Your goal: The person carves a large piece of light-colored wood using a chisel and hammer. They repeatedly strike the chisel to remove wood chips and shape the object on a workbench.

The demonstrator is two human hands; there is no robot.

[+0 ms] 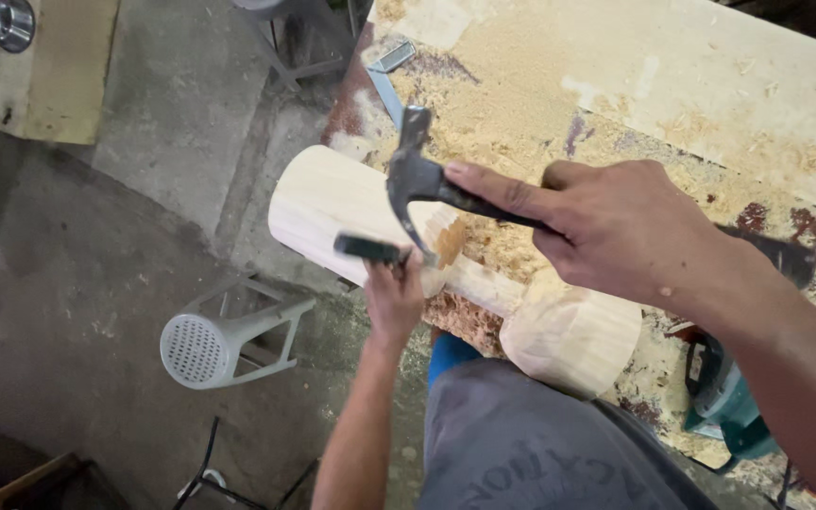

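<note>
My right hand (606, 227) grips the dark handle of a claw hammer (415, 175), whose steel head hangs over the pale turned wood piece (332, 203). That piece lies across the edge of the workbench, with a thick round end at left, a narrow neck and a second bulge (573, 331) at right. My left hand (394, 297) comes up from below and holds a dark chisel (367, 248) against the wood next to the neck. The chisel's tip is hidden behind the hammer head.
The workbench (616, 85) is covered in sawdust and shavings, with a pale board on its far side. A metal square (387, 66) lies near its edge. A grey plastic stool (229, 340) lies tipped on the concrete floor. A teal power tool (720, 397) sits at right.
</note>
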